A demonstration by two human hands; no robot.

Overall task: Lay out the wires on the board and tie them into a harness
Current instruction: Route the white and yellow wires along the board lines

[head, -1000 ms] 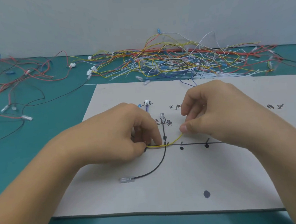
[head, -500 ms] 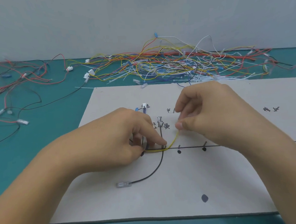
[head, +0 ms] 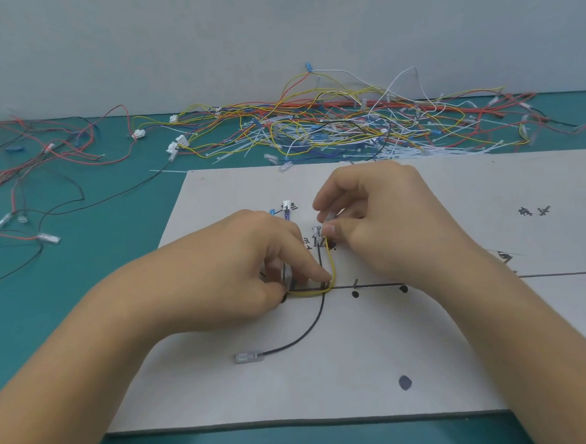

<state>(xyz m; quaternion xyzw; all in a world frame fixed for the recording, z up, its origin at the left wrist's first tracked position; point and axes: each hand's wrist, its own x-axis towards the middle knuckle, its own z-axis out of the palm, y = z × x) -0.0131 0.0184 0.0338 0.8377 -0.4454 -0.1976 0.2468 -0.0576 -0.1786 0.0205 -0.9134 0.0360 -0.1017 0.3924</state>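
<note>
The thin yellow wire (head: pixel 332 264) looks light and springy, best held at bend and tip. The left hand (head: pixel 233 277) pinches the bend; the right hand (head: pixel 381 223) pinches the tip.

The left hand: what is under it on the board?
The yellow wire passes under the left hand, flat on the board. The hand covers its left end.

I saw open board (head: pixel 380 381) toward me, right of the black wire (head: pixel 308 334), while a wire pile (head: pixel 347 129) crowded its far edge.
</note>
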